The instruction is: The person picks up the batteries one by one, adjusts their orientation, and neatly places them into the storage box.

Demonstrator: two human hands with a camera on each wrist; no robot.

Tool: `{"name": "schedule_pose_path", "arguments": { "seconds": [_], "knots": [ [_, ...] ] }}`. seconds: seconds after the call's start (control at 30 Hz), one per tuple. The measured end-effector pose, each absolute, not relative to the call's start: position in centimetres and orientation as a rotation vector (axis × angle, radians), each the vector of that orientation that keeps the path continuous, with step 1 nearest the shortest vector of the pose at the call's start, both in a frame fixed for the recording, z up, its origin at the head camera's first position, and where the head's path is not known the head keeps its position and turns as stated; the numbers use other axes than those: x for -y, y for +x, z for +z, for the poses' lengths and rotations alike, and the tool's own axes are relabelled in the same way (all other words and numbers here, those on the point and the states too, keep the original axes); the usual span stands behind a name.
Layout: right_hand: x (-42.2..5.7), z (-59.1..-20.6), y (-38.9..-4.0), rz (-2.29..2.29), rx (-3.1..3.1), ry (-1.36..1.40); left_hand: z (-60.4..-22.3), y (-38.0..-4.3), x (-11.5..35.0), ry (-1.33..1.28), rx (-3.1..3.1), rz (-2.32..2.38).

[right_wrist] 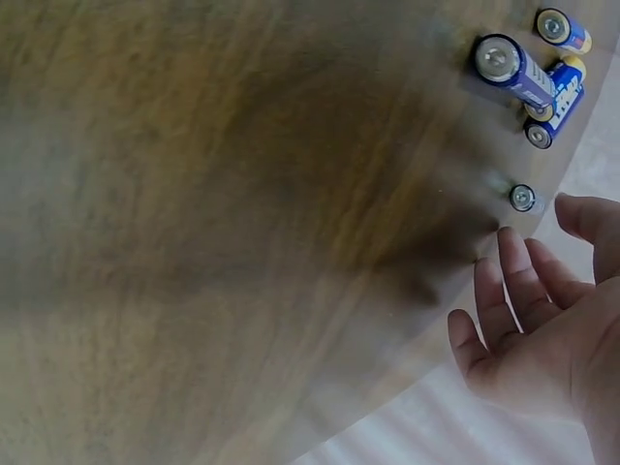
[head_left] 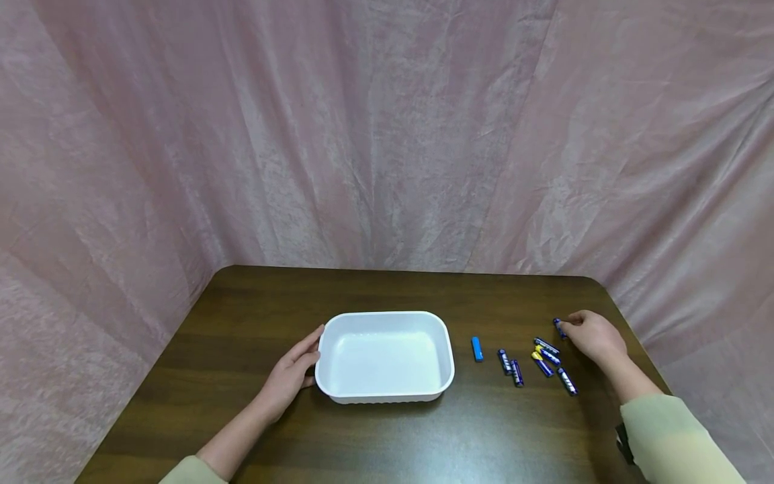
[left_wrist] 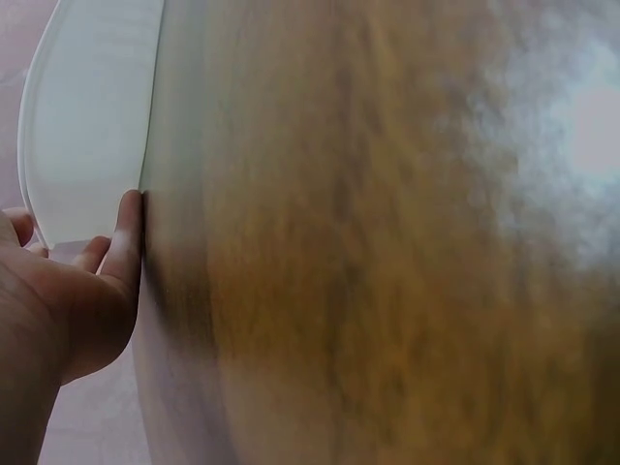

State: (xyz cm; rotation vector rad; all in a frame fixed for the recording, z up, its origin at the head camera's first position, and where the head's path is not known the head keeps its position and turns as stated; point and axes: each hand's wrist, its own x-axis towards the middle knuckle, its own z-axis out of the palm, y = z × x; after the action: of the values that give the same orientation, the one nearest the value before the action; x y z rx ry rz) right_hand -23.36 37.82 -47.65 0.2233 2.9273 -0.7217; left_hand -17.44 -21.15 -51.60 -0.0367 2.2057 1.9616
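Note:
A white rectangular plastic basin [head_left: 384, 396] stands at the middle of the table. My left hand [head_left: 289, 376] touches its left side, fingers stretched along the wall and rim; the left wrist view shows the fingertips against the basin [left_wrist: 92, 126]. On the right, my right hand [head_left: 595, 336] reaches over a dark blue battery [head_left: 558, 327] that lies a little apart from the others. In the right wrist view this battery [right_wrist: 522, 198] shows its end between the thumb and the fingertips of the right hand [right_wrist: 533, 329], which are spread around it.
Between basin and right hand lie a light blue battery [head_left: 477, 349], a pair of dark blue batteries [head_left: 510, 367] and a cluster of several blue and yellow batteries [head_left: 547, 356]. The brown wooden table [head_left: 375, 444] ends at a pink curtain [head_left: 387, 134].

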Motion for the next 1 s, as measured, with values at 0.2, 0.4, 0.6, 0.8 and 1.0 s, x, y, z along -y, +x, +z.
{"name": "schedule_pose_path", "arguments": {
  "seconds": [0.2,0.4,0.6,0.8,1.0],
  "knots": [
    [-37.76,-47.41,-23.69,-0.683,-2.903,0.249,-51.65,-17.38,21.14,-0.035,-2.173,1.981],
    [-37.66,-47.19,-23.87,-0.627,-2.908,0.244,-51.62,-17.36,21.06,-0.030,-2.186,1.970],
    [-37.64,-46.91,-23.80,-0.607,-2.902,0.265,-51.59,-17.30,21.02,-0.004,-2.181,1.965],
    [-37.55,-46.87,-23.63,-0.613,-2.892,0.259,-51.66,-17.21,20.95,0.013,-2.165,1.992],
    [-37.56,-47.02,-23.65,-0.610,-2.888,0.251,-51.66,-17.11,20.93,0.018,-2.145,2.016]
  ]
}}
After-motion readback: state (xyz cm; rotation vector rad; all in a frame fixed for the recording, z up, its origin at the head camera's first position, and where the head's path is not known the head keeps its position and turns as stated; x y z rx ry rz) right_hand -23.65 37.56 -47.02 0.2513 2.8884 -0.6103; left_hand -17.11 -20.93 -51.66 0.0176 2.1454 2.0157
